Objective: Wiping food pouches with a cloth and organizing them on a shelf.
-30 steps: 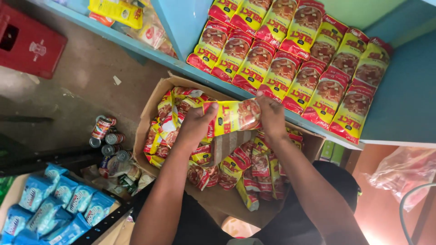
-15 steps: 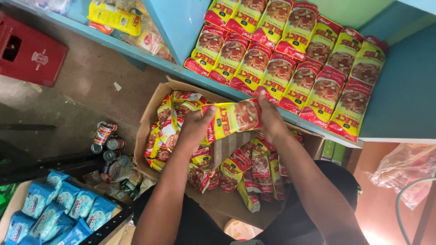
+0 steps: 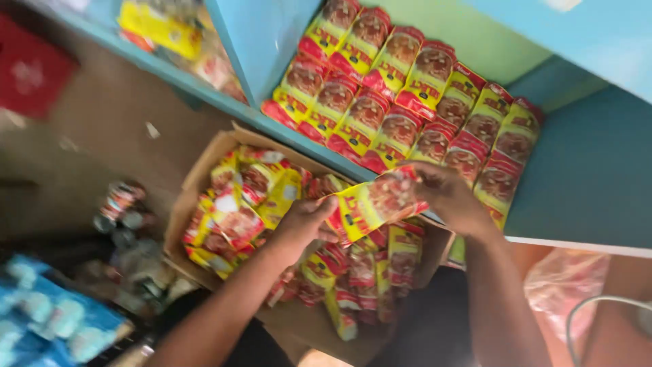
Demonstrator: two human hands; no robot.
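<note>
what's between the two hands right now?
Head view: a small stack of yellow-and-red packets spans the gap. The left hand grips its lower end and the right hand its upper end, above the open cardboard box.

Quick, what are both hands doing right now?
Left hand: closed on one end of the yellow-and-red packet.
Right hand: closed on the packet's other end.

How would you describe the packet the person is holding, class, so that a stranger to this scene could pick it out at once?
Find the open cardboard box below the blue shelf. Above the box, the left hand and right hand hold one yellow-and-red packet between them. Unlike the packets lined up on the shelf or heaped in the box, it is lifted in the air.
</note>
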